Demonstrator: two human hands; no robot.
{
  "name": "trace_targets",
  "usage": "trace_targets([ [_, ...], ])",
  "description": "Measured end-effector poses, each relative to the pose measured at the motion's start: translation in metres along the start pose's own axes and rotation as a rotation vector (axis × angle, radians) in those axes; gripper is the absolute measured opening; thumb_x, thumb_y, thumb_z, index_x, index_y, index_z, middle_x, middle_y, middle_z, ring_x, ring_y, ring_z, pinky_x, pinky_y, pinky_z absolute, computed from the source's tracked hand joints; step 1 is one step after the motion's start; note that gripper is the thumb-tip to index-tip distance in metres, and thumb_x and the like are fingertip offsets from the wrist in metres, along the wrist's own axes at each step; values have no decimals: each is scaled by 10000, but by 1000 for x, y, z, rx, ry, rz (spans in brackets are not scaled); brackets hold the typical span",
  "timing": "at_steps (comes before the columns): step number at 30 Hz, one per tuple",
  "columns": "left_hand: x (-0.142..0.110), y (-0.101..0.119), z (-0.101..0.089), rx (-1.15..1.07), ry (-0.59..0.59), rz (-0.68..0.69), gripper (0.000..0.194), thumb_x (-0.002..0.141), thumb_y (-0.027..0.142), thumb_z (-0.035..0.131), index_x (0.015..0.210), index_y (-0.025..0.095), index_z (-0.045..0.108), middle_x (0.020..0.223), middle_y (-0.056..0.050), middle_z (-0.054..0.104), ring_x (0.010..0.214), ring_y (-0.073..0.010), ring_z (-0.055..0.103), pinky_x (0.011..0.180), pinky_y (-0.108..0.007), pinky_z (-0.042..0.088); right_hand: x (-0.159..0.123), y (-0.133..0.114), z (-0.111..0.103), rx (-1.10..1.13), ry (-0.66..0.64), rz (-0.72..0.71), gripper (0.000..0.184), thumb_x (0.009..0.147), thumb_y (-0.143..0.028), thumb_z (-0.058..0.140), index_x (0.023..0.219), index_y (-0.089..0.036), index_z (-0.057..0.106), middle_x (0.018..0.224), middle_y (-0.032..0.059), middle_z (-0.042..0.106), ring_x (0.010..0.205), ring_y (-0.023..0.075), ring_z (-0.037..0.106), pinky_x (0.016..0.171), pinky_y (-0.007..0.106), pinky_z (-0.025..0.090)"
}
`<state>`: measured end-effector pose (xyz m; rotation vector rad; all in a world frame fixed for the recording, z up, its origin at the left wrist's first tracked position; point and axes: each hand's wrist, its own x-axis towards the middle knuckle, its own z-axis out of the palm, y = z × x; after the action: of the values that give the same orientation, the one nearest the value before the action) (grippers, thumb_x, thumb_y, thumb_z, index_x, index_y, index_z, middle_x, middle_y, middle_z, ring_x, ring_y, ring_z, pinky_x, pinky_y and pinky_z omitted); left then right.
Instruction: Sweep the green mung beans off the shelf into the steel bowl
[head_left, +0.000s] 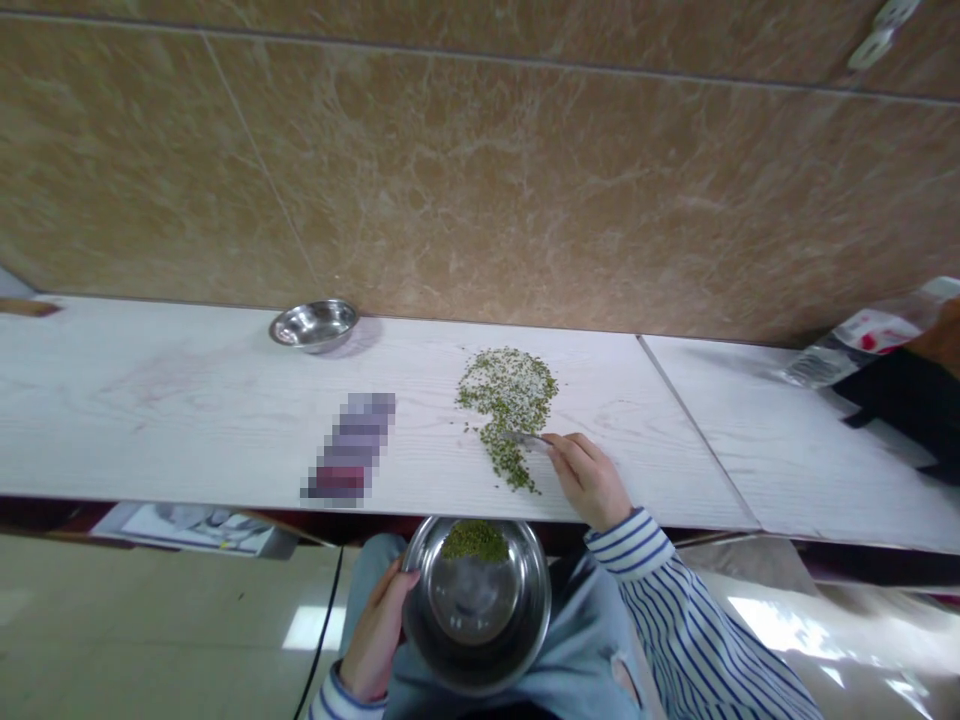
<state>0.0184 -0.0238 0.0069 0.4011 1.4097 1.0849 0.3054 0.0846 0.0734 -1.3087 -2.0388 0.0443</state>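
Note:
My left hand (381, 625) grips the rim of a steel bowl (476, 670) at its left side, thumb over the edge. The bowl is tilted just below the table's front edge, above my lap, with a heap of small green beans (474, 541) along its far side. My right hand (589, 478) is closed on the handle of a metal spoon (531, 438). The spoon's head lies among loose green beans (514, 395) spread on the white table (630, 400). That patch is wide at the back and narrows toward the front edge.
A smaller steel bowl (315, 328) stands near the wall at the back left. Closer to the front lies a pixelated oblong thing (351, 448). On the right are a clear plastic bag (847, 345) and a black item (911, 405). The tiled wall (480, 190) bounds the table behind.

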Motion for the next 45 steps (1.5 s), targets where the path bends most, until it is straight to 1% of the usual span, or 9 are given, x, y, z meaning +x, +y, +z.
trace_targets([
  [2,2,0,4,24,25,8,337,665,313,746,974,178,772,1126,-114,753,1164,-326,605,902,-367,490,-4,-2,-3,28,29,27,296,1014,-265,414,1177,-192,650,973,82,686,871,161,657,788,277,543],
  [4,2,1,9,66,86,-22,347,680,341,763,991,189,768,1156,-114,745,1209,-329,585,903,-369,493,-8,-3,-6,45,53,49,294,1015,-261,408,1176,-181,640,973,87,681,868,161,659,768,272,552],
  [8,0,9,22,116,45,-90,524,773,377,681,1275,230,647,1269,-107,696,1090,-317,655,690,-356,544,-14,-2,-15,43,41,64,285,1011,-266,415,1163,-202,647,971,82,686,871,166,667,779,284,558],
  [10,0,14,27,145,10,-105,487,813,341,631,1288,233,633,1308,-100,675,1068,-291,669,655,-323,544,-15,-2,-18,31,17,67,280,1006,-282,429,1149,-220,661,952,75,692,854,173,671,772,293,560],
  [14,-1,15,33,127,-2,-99,443,848,318,586,1279,227,632,1357,-81,648,1178,-271,618,717,-300,548,-16,-6,-24,-21,-32,28,285,1012,-288,423,1141,-226,669,947,74,698,845,179,668,765,305,549],
  [21,-8,10,37,161,-29,-111,452,844,320,582,1283,226,635,1349,-85,655,1198,-293,608,761,-349,551,-13,-28,-27,-96,-156,-116,258,1019,-231,424,1157,-187,637,936,76,695,837,169,651,766,301,501],
  [28,-6,11,40,114,-44,1,353,806,279,636,1138,200,725,1296,-81,696,1265,-281,573,1026,-397,456,-6,-34,-23,-133,-232,-196,236,1007,-205,446,1137,-166,640,915,71,691,811,159,648,739,299,459],
  [39,-2,5,42,129,-46,-12,381,782,311,668,1145,208,718,1268,-82,710,1277,-288,564,1033,-409,451,5,-24,-15,-134,-282,-136,241,1018,-242,442,1146,-191,639,948,73,697,863,162,658,775,307,464],
  [45,-2,7,45,113,-38,-53,415,765,323,675,1162,207,705,1294,-74,696,1280,-282,557,1023,-394,453,-1,-25,-23,-93,-244,-117,246,1020,-231,430,1152,-194,634,946,71,700,853,162,653,776,313,465],
])
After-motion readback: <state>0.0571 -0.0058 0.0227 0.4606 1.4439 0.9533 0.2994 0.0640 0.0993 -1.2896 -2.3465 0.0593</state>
